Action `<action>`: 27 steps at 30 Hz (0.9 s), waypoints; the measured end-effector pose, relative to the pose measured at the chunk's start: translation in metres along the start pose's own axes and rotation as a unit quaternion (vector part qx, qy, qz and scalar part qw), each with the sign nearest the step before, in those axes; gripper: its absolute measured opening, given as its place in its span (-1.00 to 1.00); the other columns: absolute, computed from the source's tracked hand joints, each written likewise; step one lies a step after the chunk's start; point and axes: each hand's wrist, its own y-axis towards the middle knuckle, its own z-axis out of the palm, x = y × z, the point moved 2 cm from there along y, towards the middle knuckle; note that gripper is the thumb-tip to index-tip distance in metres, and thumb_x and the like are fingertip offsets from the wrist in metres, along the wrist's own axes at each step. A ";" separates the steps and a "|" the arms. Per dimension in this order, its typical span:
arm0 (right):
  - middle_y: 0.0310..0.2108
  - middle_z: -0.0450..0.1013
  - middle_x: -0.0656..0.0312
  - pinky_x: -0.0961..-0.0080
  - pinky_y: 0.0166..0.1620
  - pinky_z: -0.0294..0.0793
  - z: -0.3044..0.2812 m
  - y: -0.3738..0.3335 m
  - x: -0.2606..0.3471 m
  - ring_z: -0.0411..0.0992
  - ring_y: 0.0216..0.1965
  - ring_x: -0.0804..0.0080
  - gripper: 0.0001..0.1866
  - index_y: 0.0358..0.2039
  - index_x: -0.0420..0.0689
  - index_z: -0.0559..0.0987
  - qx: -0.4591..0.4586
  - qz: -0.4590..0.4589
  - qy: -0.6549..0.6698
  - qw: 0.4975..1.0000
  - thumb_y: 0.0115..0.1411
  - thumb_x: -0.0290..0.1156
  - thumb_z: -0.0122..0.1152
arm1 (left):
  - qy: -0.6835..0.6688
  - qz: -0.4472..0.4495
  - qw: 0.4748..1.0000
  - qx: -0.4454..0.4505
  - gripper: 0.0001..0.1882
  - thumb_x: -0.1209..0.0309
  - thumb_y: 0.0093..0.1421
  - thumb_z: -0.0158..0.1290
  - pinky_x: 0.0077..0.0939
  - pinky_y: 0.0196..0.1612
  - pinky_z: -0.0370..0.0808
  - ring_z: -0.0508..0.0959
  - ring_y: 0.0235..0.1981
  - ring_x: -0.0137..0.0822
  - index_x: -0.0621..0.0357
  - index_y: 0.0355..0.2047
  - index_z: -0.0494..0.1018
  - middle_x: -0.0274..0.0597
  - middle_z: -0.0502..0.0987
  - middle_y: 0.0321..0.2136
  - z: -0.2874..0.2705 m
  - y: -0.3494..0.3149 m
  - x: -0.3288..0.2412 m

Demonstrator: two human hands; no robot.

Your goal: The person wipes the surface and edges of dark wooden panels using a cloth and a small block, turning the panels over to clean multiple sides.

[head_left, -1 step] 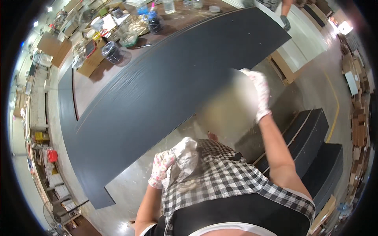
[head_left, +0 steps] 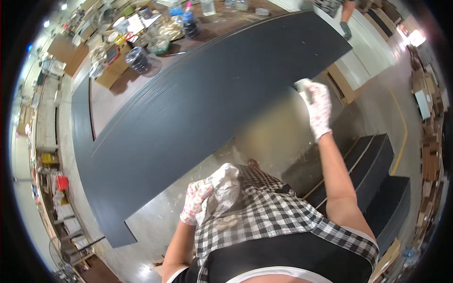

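Note:
A long dark grey panel (head_left: 188,108) with a curved far edge lies across the table. My left hand (head_left: 195,200), in a white glove with pink print, is closed around a crumpled white cloth (head_left: 224,188) in front of my checked apron. At the panel's near edge, toward its right end, my gloved right hand (head_left: 317,106) has its fingers curled in. A small pale thing seems to sit at those fingertips, too unclear to name. A blurred patch beside this hand hides part of the panel edge and floor.
Jars, bottles and a cardboard box (head_left: 112,75) crowd the table's far left. Dark panels (head_left: 373,165) are stacked low on my right. Another person's gloved hand (head_left: 346,31) is beyond the panel's far right end, beside a white panel (head_left: 365,66). Cartons (head_left: 429,160) line the right side.
My right hand has shifted slightly to the right, and its fingers look more curled. My left hand keeps its hold on the cloth. The whole view has moved a little.

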 end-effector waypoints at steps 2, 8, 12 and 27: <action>-0.19 0.44 0.13 0.37 -0.04 0.47 -0.007 0.015 -0.022 0.44 -0.15 0.17 -0.71 -0.09 -0.15 0.55 -0.117 -0.222 -0.319 0.914 0.16 -0.46 0.29 | 0.162 0.043 0.986 0.021 -0.79 0.36 0.22 0.09 -0.37 -0.14 0.38 0.44 -0.26 -0.31 0.21 -0.21 0.57 -0.25 0.55 -0.32 -0.009 0.010 0.010; -0.14 0.45 0.17 0.32 0.03 0.42 0.104 -0.093 0.062 0.42 -0.07 0.30 -0.72 -0.21 -0.10 0.58 0.200 -0.207 -0.126 0.949 0.02 -0.42 0.35 | 0.325 0.063 0.944 0.003 -0.64 0.28 0.30 -0.01 -0.19 0.09 0.39 0.50 -0.01 -0.04 0.06 0.07 0.52 -0.10 0.58 -0.04 -0.013 0.025 0.046; -0.11 0.45 0.17 0.25 0.02 0.42 0.111 -0.094 0.076 0.40 -0.07 0.20 -0.63 -0.11 -0.03 0.63 0.167 -0.341 -0.135 0.915 0.02 -0.34 0.37 | -0.060 0.004 0.997 0.042 -0.60 0.38 0.29 0.08 -0.51 0.05 0.46 0.54 -0.07 -0.45 0.32 0.09 0.47 -0.17 0.61 -0.08 0.018 0.031 0.015; -0.14 0.47 0.17 0.23 -0.08 0.44 0.212 -0.188 0.172 0.42 -0.15 0.17 -0.68 -0.20 -0.10 0.64 0.266 -0.428 -0.019 0.864 -0.03 -0.44 0.41 | 0.000 0.049 0.998 -0.035 -0.56 0.30 0.30 0.08 -0.45 0.10 0.43 0.54 -0.04 -0.40 0.33 0.09 0.46 -0.09 0.61 -0.07 -0.099 -0.039 0.099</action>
